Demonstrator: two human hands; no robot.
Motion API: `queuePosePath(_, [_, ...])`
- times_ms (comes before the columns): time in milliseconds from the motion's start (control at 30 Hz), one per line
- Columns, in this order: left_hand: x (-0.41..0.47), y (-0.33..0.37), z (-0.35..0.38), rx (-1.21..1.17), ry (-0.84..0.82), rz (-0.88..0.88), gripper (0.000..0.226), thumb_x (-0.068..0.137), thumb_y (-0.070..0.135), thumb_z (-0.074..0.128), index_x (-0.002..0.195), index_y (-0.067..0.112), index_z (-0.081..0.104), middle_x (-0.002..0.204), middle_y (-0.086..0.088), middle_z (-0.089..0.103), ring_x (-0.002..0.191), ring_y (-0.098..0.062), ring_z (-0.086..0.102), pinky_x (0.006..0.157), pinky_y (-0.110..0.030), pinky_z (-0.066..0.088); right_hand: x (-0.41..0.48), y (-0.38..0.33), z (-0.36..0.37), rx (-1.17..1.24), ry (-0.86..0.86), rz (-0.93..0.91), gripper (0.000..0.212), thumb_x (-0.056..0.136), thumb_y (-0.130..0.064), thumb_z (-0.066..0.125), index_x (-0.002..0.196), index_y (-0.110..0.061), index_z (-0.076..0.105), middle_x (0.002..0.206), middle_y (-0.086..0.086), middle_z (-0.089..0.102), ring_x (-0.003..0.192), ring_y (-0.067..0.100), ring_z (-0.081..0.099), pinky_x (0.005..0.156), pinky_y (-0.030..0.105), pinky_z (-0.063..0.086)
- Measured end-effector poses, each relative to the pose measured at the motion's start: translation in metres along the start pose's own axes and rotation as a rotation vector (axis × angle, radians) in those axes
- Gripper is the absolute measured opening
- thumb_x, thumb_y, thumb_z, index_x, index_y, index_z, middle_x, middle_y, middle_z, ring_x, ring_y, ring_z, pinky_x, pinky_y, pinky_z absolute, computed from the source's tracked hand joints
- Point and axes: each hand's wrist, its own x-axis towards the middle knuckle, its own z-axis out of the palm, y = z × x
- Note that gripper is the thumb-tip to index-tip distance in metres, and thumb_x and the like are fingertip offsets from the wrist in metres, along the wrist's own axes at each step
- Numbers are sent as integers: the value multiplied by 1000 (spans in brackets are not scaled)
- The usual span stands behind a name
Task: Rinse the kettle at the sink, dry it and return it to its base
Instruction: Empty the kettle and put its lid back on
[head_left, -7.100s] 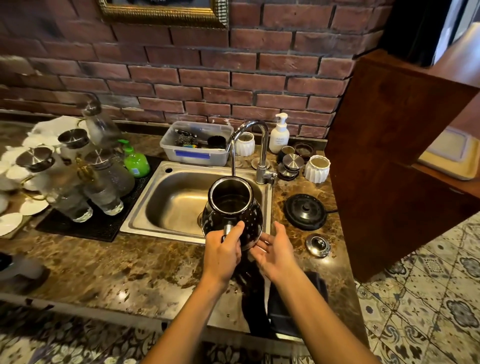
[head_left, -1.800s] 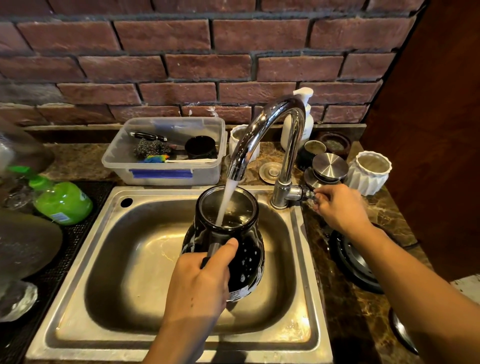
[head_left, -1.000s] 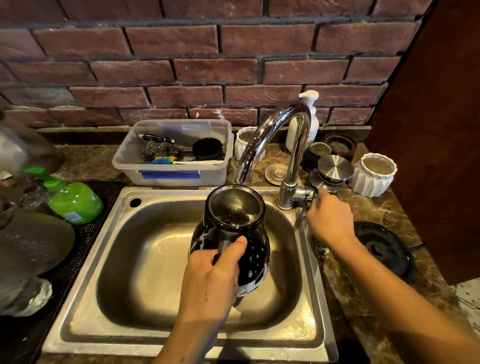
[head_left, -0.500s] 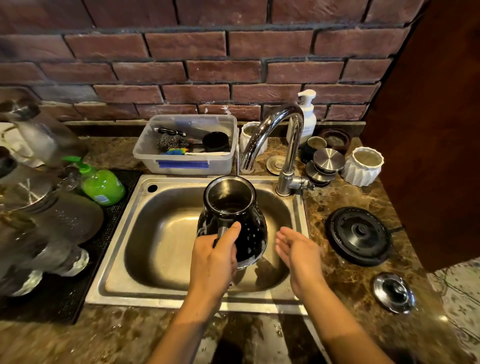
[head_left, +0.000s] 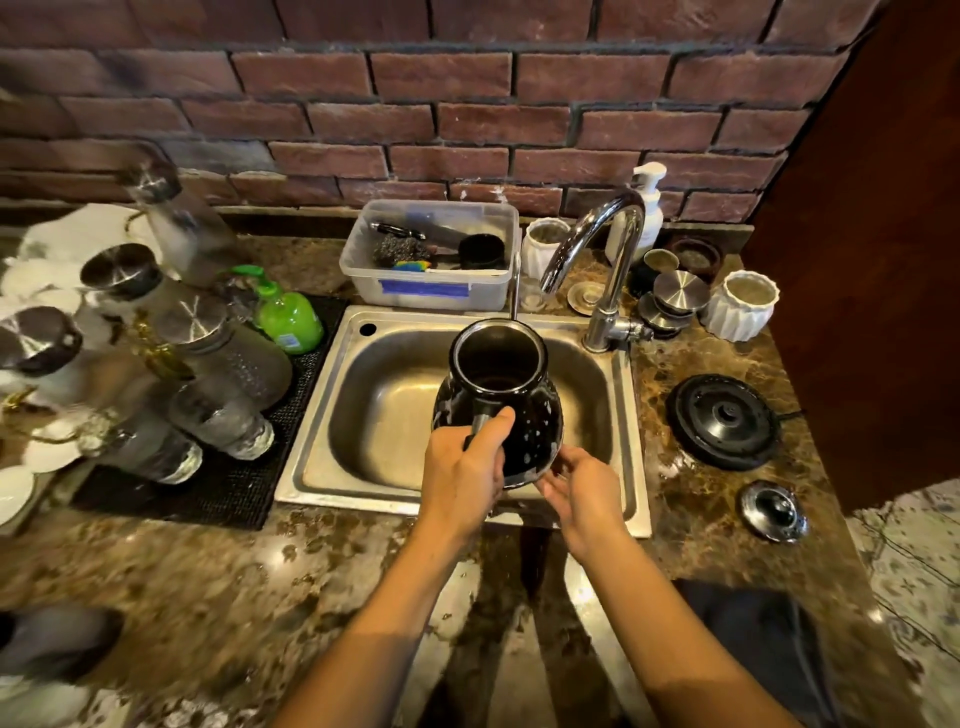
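Left grip (head_left: 462, 467) clamps kettle (head_left: 501, 400) handle above sink (head_left: 631, 431); right grip (head_left: 582, 483) spread, cupping its underside. Recommend swirling gently, tipping spout-first, keeping drips off tabletop (head_left: 208, 582)

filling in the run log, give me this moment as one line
stage: rinsing | left hand: grips kettle handle over sink | right hand: under kettle bottom | faucet: no water visible | base: bare

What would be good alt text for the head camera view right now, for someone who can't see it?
A person holds a black, lidless kettle over a steel sink, left hand gripping its handle, right hand under its base. No water runs from the faucet. On the counter to the right sit the kettle base and lid.
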Motion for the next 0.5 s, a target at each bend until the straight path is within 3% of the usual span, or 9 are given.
queuePosePath(67, [-10,-1,-8,8,-3,-1,58,99,27,59,44,14,44,35,4,36,33,-14,32,43,-24,27,-10,7,-2,-10,6,-7,32,102,-3,36,101,-5,67,97,10,72,94,25,70,85,35,59])
queuePosePath(167, [-28,-4,-20,-4,3,-12,57,99,26,58,45,15,44,36,4,36,33,-13,31,42,-23,26,-21,24,-4,-12,11,12,31,102,-5,36,110,-1,66,103,14,73,99,27,71,93,39,57])
queuePosePath(433, [-66,-27,-50,-3,8,-47,55,99,27,57,50,8,44,36,4,34,32,-15,29,42,-22,25,-44,66,-6,-32,29,48,33,99,-8,40,113,4,67,111,21,74,101,30,72,67,28,63])
queuePosePath(500, [-74,-34,-57,5,16,-41,57,99,27,57,46,13,44,36,4,35,32,-16,30,43,-23,26,-47,76,-8,-50,24,58,34,100,-9,39,113,4,67,111,21,74,101,30,72,71,29,63])
